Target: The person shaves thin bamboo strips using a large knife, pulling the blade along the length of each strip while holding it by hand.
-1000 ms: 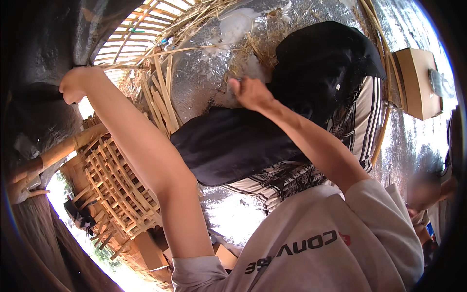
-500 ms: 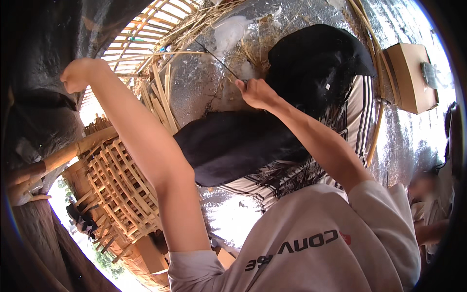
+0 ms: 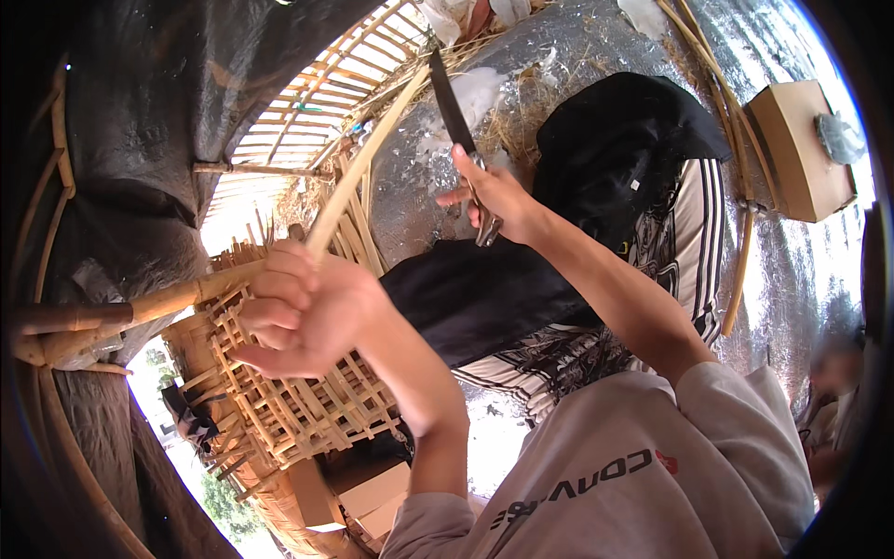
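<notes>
My left hand (image 3: 312, 312) is closed around the near end of a long pale bamboo strip (image 3: 363, 172), fingers curled, palm partly showing. From that hand the strip slants up and away to the right. In my right hand (image 3: 507, 205) is a knife (image 3: 451, 102) with a long dark blade pointing away from me. Its shiny handle (image 3: 486, 228) shows below my loosely bent fingers, and my thumb lies along the base of the blade. The blade's tip is close to the strip's far end; whether they touch I cannot tell. Black cloth (image 3: 494, 293) covers my legs beneath both hands.
A woven bamboo lattice (image 3: 289, 391) lies to the left beside a thick bamboo pole (image 3: 191, 289). Several bamboo strips (image 3: 358, 228) rest beyond my left hand. A cardboard box (image 3: 792, 149) stands at the right on silvery sheeting. Another person (image 3: 829, 401) is at the right edge.
My left hand has swung from the far left toward me and to the right, bringing the strip with it. The knife has turned, showing more blade, and my right-hand fingers have loosened.
</notes>
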Available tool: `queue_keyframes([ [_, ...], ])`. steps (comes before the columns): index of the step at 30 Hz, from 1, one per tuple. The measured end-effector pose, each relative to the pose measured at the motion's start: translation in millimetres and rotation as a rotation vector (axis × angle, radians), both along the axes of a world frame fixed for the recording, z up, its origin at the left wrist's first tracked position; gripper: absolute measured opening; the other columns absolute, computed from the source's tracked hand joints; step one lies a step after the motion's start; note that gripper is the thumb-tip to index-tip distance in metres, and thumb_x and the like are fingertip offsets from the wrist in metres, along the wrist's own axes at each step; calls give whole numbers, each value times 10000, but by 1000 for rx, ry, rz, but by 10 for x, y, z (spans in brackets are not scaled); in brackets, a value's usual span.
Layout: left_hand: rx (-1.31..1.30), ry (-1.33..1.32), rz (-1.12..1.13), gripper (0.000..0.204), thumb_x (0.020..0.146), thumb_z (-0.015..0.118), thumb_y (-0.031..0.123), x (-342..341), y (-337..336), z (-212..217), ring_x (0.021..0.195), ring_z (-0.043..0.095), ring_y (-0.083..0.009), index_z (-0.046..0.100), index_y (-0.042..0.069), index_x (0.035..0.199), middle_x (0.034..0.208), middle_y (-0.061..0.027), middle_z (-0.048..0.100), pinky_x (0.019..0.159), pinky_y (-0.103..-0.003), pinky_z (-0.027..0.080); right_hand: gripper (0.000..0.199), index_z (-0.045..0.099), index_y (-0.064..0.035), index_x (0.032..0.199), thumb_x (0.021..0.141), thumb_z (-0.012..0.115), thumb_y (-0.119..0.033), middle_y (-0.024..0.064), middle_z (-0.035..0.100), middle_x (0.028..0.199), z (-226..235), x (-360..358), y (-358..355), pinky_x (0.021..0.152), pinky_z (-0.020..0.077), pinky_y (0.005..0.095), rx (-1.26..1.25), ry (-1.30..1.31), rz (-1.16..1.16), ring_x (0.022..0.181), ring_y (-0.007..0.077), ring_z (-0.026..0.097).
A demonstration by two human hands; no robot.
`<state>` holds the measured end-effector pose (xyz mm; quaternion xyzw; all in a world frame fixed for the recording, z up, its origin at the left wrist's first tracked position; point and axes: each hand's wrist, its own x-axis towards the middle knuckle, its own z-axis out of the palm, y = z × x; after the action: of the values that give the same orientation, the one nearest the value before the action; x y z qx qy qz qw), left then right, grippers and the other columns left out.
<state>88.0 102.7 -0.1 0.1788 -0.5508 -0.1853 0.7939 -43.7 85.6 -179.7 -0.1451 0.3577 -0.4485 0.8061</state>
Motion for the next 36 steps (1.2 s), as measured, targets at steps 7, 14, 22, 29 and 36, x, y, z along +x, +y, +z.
queue_keyframes([
  [7, 41, -96, -180, 526, 1008, 287, 488, -288, 749, -643, 580, 350, -175, 355, 110, 648, 628, -30, 341, 675, -386, 361, 222, 661, 28, 923, 861, 730, -173, 117, 696, 844, 285, -162, -148, 467, 451, 268, -31, -9, -182, 509, 102, 517],
  [14, 536, -102, -430, 531, 965, 331, 462, 43, 879, -1292, 1171, 484, -371, 561, 19, 785, 1290, -273, 496, 1046, -451, 304, 114, 681, 20, 846, 848, 705, -93, 20, 566, 678, 258, -462, -385, 518, 408, 268, -30, -99, -354, 544, 107, 485],
  [22, 1026, -653, -217, 330, 981, 546, 338, 252, -361, -671, 956, 607, -187, 645, 24, 972, 1020, -95, 675, 859, -340, 450, 141, 649, 11, 793, 783, 753, -83, 37, 564, 595, 444, -532, -369, 465, 421, 268, -368, 206, -380, 482, 119, 520],
  [29, 1472, -652, -409, 319, 927, 635, 319, -634, -1300, -474, 878, 620, -191, 620, 22, 1042, 936, -86, 657, 777, -344, 498, 201, 571, -25, 815, 783, 765, -65, 29, 563, 620, 676, -519, -4, 415, 393, 255, -390, 250, -204, 446, 104, 510],
  [36, 1255, -214, -390, 219, 985, 513, 197, -360, -1404, -128, 561, 438, -113, 603, -1, 957, 677, -20, 473, 527, -267, 416, 337, 604, 47, 1014, 932, 674, -273, 78, 679, 774, 471, -812, 29, 407, 388, 278, -292, 514, -168, 445, 95, 492],
])
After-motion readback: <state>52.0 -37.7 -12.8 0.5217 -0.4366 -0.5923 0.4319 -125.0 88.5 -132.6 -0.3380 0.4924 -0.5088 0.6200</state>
